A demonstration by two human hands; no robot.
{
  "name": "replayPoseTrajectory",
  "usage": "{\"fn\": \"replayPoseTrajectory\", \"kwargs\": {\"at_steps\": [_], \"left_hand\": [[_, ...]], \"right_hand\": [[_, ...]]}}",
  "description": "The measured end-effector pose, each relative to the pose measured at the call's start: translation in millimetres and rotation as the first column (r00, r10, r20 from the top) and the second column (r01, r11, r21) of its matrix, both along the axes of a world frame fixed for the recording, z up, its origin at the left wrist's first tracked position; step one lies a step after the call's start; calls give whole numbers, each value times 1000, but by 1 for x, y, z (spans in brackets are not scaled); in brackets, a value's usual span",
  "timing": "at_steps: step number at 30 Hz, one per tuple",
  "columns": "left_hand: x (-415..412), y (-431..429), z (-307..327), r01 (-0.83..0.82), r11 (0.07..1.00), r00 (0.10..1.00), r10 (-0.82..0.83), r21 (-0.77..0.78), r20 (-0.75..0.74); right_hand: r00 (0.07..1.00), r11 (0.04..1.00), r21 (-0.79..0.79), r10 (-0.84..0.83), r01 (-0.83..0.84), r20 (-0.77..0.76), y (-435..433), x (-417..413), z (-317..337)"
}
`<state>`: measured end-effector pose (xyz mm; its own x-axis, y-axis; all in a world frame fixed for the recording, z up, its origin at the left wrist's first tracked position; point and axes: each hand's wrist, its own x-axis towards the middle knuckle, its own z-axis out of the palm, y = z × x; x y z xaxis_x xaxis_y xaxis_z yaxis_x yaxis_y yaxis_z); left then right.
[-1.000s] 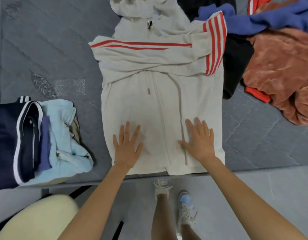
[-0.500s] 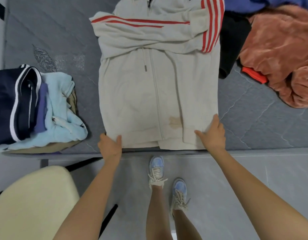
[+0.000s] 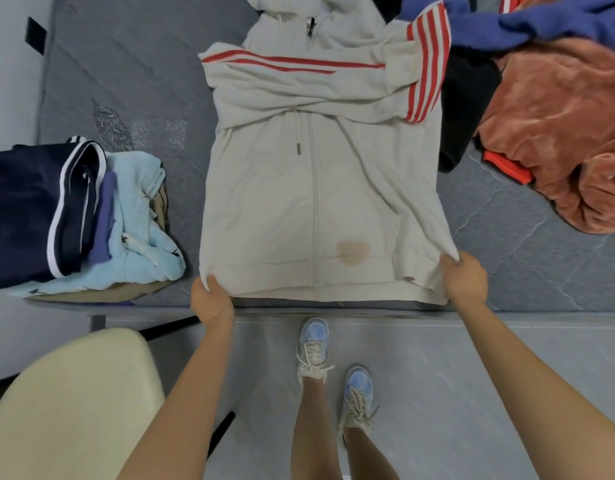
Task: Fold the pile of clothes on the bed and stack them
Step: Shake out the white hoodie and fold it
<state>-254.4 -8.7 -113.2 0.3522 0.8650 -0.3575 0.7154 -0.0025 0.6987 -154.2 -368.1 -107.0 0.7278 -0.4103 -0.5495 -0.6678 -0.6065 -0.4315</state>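
At the near edge of the bed [image 3: 132, 71], the hoodie [image 3: 316, 188] was pinched at its hem corners by the left hand [image 3: 210, 299] and right hand [image 3: 465, 282], and its folded sleeves [image 3: 299, 77] could be shaken loose by an uneven lift.

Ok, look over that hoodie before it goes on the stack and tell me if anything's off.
The cream hoodie has a brownish stain just right of the zipper, near the hem that the left hand and right hand grip at its corners. It looks like a dried spill. Nothing else stands out.
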Motion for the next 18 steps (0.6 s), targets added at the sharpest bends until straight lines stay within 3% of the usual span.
{"fn": "replayPoseTrajectory", "kwargs": {"at_steps": [5,9,12,16,18], "left_hand": [[32,-17,15,61,975,965,-3,-214,261],[80,-22,27,164,972,925,-92,-168,369],[125,-10,25,189,975,922,-133,-121,364],[185,10,28,124,978,913,-46,-169,405],[210,23,33,104,977,897,-11,-189,441]], "right_hand": [[1000,958,287,-23,24,-7,31,18,8],[990,869,490,-122,72,71,69,48,27],[962,812,570,-241,127,128,96,86,38],[928,792,586,-330,172,174,127,139,43],[909,737,638,-394,225,135,141,165,47]]}}
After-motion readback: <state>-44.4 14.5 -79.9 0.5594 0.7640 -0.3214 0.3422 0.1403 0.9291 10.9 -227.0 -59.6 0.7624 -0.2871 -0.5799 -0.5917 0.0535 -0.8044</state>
